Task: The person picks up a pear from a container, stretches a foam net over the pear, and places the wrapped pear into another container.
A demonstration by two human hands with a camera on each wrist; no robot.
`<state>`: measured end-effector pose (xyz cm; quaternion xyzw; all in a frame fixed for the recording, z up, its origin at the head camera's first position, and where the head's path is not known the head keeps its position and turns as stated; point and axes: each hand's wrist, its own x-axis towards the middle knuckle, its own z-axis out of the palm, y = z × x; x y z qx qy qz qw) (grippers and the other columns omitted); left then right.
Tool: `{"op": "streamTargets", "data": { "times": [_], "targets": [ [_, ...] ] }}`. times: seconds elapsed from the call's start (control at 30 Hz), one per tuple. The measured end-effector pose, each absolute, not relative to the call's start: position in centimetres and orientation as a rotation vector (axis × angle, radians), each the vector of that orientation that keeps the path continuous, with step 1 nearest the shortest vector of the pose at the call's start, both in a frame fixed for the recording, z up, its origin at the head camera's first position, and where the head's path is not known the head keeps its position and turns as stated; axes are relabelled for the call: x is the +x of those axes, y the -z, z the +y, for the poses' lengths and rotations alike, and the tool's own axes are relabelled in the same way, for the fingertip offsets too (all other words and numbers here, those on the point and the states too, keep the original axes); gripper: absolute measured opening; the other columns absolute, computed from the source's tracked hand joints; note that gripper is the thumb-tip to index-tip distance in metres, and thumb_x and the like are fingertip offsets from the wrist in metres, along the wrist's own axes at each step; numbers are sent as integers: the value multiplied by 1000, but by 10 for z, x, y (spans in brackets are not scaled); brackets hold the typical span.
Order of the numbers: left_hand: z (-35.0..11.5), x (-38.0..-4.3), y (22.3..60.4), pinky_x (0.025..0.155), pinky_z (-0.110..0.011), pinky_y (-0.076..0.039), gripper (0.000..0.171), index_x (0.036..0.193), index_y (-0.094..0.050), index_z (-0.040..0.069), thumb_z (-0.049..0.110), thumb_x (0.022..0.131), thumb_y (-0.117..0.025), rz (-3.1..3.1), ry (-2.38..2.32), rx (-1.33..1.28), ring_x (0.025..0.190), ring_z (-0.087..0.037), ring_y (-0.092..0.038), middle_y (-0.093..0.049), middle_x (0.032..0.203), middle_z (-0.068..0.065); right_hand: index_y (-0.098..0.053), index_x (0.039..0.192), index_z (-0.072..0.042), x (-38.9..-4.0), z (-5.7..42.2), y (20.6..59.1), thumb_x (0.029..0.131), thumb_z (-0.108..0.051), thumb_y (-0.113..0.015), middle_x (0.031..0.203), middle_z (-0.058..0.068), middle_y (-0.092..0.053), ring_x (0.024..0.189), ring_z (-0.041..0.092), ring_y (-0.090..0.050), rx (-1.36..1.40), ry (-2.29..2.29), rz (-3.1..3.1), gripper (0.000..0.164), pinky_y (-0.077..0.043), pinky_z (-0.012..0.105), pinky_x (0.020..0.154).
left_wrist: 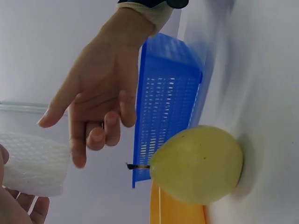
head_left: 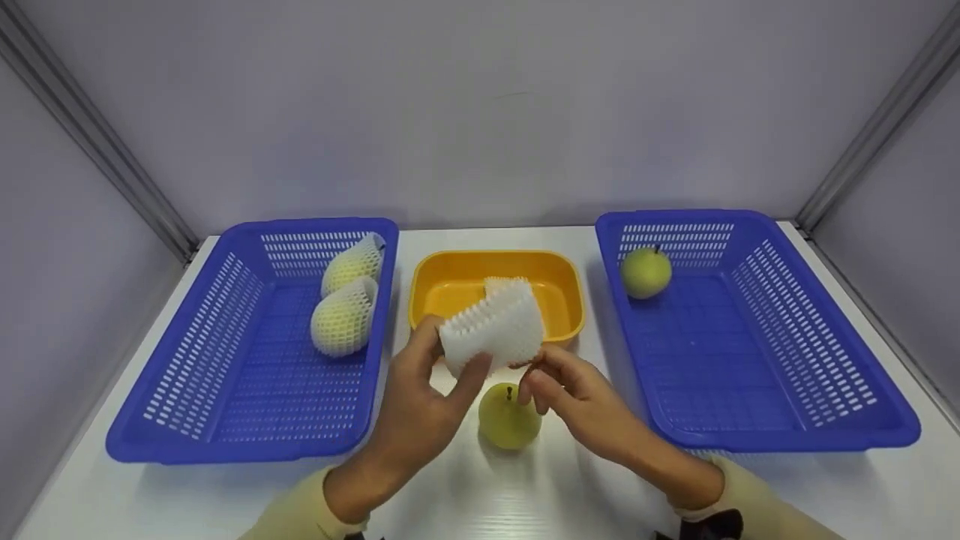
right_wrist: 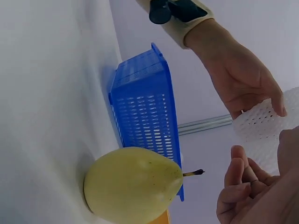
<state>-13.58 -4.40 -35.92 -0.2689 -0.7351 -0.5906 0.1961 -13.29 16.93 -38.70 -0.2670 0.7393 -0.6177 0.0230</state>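
My left hand (head_left: 424, 405) pinches a white foam fruit net (head_left: 491, 330) between thumb and fingers, above the table. Beside the net's lower right edge is my right hand (head_left: 585, 401), fingers loosely bent and holding nothing. The left wrist view shows its index fingertip close to the edge of the net; whether they touch, I cannot tell. A bare yellow-green pear (head_left: 510, 416) stands on the table below the hands, stem up; the right wrist view also shows this pear (right_wrist: 133, 186) standing apart from both hands.
At left, a blue basket (head_left: 247, 454) holds two net-wrapped pears (head_left: 343, 322). Another blue basket (head_left: 787, 439) at right contains one bare pear (head_left: 645, 272). Between them stands a yellow tub (head_left: 442, 262), with white foam netting (head_left: 496, 284) partly visible behind the held net.
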Motion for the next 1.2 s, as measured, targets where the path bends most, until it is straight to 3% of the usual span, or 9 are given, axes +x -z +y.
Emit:
{"op": "streamTargets", "data": {
  "times": [0.2,0.4,0.5,0.6,0.7,0.8,0.93,1.03,1.2],
  "targets": [
    [-42,-123,373,88,-32,-56,24,111,-60,6,0,91,-74,-2038,1613,-959,102,-17,-66,-68,114,1,-59,114,5,-132,167,382,109,-25,-51,87,10,-63,70,9,-51,-687,1954,2252,32,-36,16,55],
    [-46,-118,377,93,-33,-54,38,120,-57,8,-1,89,-76,-2091,1645,-1100,107,-17,-63,-64,120,0,-62,109,4,-134,165,382,105,-24,-58,85,10,-62,69,9,-52,-638,1958,2321,29,-39,18,55],
    [-50,-118,380,97,-35,-53,50,126,-53,7,-17,85,-66,-2093,1630,-1192,113,-20,-61,-62,126,-3,-63,104,6,-136,164,382,104,-16,-58,82,3,-61,68,9,-52,-614,1960,2364,22,-40,19,56],
    [-51,-119,382,96,-36,-53,52,122,-53,5,-27,81,-51,-2068,1664,-1201,112,-21,-61,-62,124,-7,-61,101,8,-137,164,382,102,-10,-60,81,2,-60,67,9,-51,-586,1973,2360,18,-40,19,55],
    [-50,-121,383,92,-34,-54,35,115,-54,3,-21,91,-50,-2046,1724,-1116,104,-19,-63,-65,113,-7,-61,103,9,-137,163,382,101,-17,-64,84,3,-61,72,10,-55,-600,1980,2317,26,-43,19,60],
    [-48,-123,381,87,-31,-54,23,114,-56,5,-8,95,-60,-2063,1773,-1004,99,-17,-63,-65,109,-3,-62,106,9,-135,161,383,98,-24,-70,89,4,-64,80,11,-59,-625,1961,2287,35,-50,21,67],
    [-46,-124,380,82,-31,-55,30,120,-54,6,-1,94,-66,-2136,1799,-926,105,-19,-61,-61,115,-1,-63,106,7,-133,158,383,97,-16,-71,90,5,-65,84,11,-61,-615,1900,2322,27,-52,22,71],
    [-47,-127,381,88,-34,-56,33,127,-49,4,5,98,-64,-2235,1867,-898,114,-22,-60,-58,123,-6,-65,106,6,-133,157,383,95,-9,-70,90,5,-65,82,11,-61,-604,1861,2373,19,-51,22,70],
    [-52,-131,382,100,-32,-50,45,133,-45,-3,1,94,-68,-2347,2114,-774,118,-29,-60,-62,125,-17,-65,106,5,-133,161,382,95,-19,-74,91,6,-66,84,12,-60,-586,1842,2392,28,-51,21,68]
  ]
}}
